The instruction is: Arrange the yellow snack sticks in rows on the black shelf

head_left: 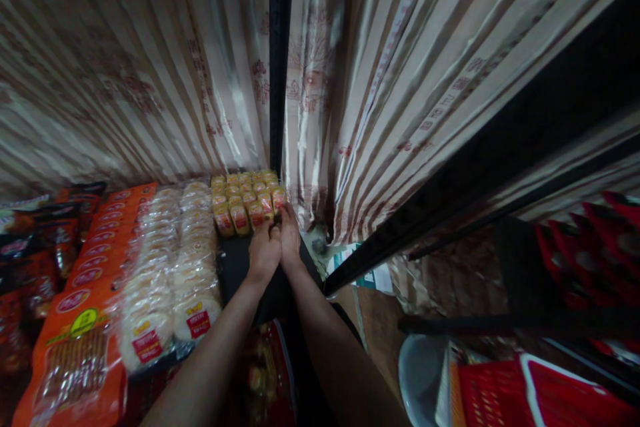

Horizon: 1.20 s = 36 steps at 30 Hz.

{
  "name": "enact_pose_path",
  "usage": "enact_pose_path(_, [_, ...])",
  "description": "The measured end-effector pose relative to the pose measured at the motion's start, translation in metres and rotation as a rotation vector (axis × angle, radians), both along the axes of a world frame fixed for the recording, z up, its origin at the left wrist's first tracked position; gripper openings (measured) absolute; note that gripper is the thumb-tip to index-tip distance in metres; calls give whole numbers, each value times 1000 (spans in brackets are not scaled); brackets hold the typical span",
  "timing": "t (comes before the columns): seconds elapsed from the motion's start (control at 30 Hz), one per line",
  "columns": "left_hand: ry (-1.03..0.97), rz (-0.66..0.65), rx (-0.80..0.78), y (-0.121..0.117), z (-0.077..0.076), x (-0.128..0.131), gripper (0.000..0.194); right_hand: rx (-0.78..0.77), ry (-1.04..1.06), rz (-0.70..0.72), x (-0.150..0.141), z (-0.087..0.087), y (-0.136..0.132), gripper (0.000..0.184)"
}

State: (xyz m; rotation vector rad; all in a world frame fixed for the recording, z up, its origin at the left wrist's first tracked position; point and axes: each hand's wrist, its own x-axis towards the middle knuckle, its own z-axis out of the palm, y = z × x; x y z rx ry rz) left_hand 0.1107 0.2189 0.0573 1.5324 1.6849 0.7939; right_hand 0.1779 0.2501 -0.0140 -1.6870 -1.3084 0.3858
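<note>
1. Orange packets [83, 303] run in a row up the lower left of the frame; a red basket [495, 390] sits at lower right.
2. Right of the packets, two rows of round wrapped buns [197, 267] stand on edge.
3. Near the middle of the frame, the left hand [265, 250] and right hand [290, 237] meet over a black shelf [235, 260], fingers bunched; I cannot tell whether either grips anything.
4. Small yellow wrapped cakes [240, 210] sit in rows just beyond, at the fingertips.
5. Behind hangs a striped curtain [225, 67], top of frame.
</note>
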Motion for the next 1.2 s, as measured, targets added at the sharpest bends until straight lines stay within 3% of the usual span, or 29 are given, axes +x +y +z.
enact_pose_path(0.43, [-1,120,161,-8,-15,-3,35,126,-58,-40,-3,-2,5,52])
enact_pose_path(0.67, [10,242,147,-18,-12,0,39,105,-121,-28,-1,7,1,50])
enact_pose_path(0.93, [-26,240,9,-14,-12,2,41,64,-90,-66,-2,9,1,52])
enact_pose_path(1.2, [-92,242,53,-12,-21,1,39,109,-33,-61,-6,6,3,52])
